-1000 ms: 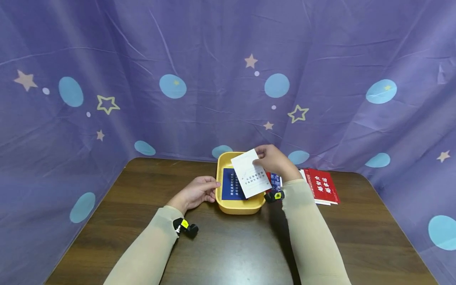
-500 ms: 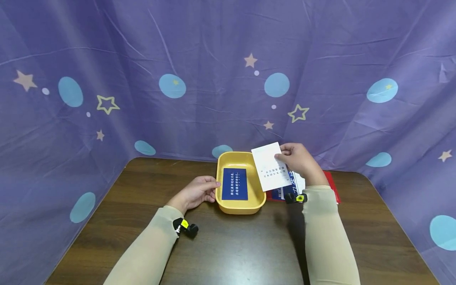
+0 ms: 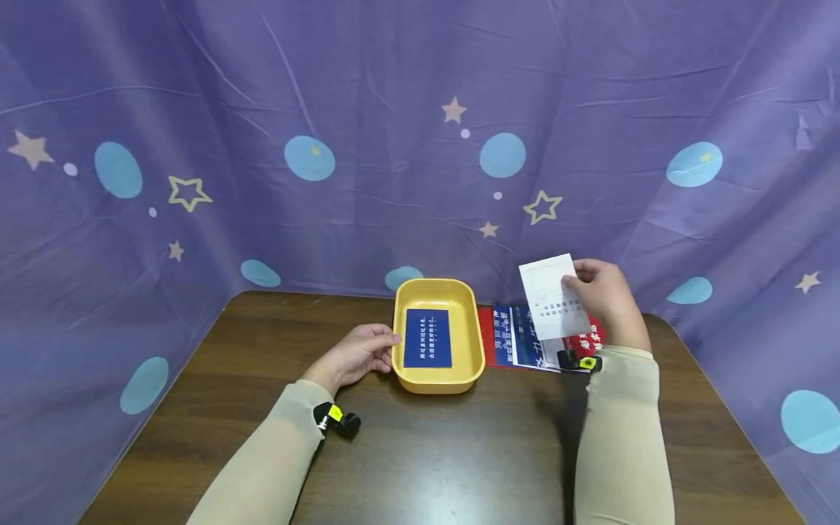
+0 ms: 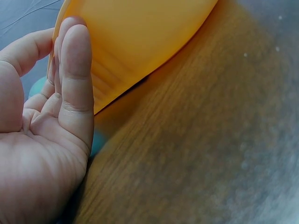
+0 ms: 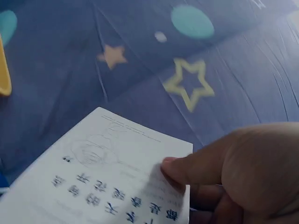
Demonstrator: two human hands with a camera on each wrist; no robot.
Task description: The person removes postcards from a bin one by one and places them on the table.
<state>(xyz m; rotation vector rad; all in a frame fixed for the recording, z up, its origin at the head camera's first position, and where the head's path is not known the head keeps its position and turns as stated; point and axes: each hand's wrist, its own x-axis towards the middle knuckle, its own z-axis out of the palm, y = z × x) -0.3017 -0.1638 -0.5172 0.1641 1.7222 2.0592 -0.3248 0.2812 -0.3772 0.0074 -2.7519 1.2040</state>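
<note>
A yellow plastic tray stands on the table, with a dark blue printed card lying flat inside toward its left. My left hand pinches the tray's left side, thumb at the rim and fingers along the outer wall. Over to the right, my right hand pinches the right edge of a white card between thumb and fingers. Dark characters and a faint line drawing show on this white card in the right wrist view. It is raised above other cards and hides part of them.
Right of the tray lies an overlapping row of red, blue and white cards, with a red card partly behind my right hand. A purple curtain with stars and spots hangs behind the wooden table.
My right hand has carried the white card from over the tray to the right, above the row of cards, uncovering the blue card. My left hand stays at the tray's left side.
</note>
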